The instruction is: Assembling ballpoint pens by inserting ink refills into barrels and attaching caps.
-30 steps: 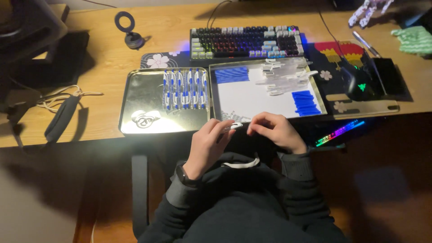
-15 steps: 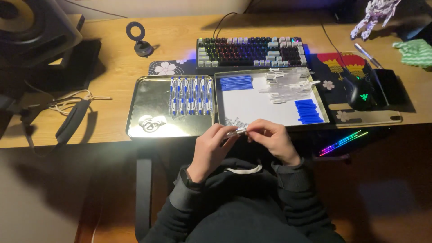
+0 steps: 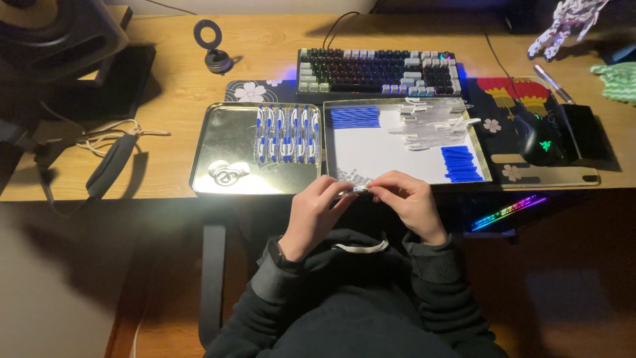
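- The view has drawn in a little over the last second, so the wooden desk [image 3: 165,79] fills more of the frame; both hands stayed together at its near edge, which suggests the same small piece is still being fitted rather than a new one picked up.
- The room is dim. A black speaker [image 3: 59,30] stands far to the left of the hands, and a backlit keyboard [image 3: 377,69] lies straight beyond them.
- Just beyond the hands sit two shallow metal trays side by side. The left tray [image 3: 222,132] holds a row of finished blue-and-white pens [image 3: 287,134] and a small clump of clear parts.
- The right tray [image 3: 397,159] carries two stacks of blue pen parts [image 3: 460,164] and a heap of clear pen barrels [image 3: 434,122], beyond the right hand.
- A black mouse [image 3: 540,146] sits well to the right; a black strap with cords [image 3: 109,166] lies well to the left.
- The left hand [image 3: 315,215] and right hand [image 3: 407,202] meet fingertip to fingertip, each pinching one end of a small clear pen piece [image 3: 356,190], held just short of the right tray's near rim.
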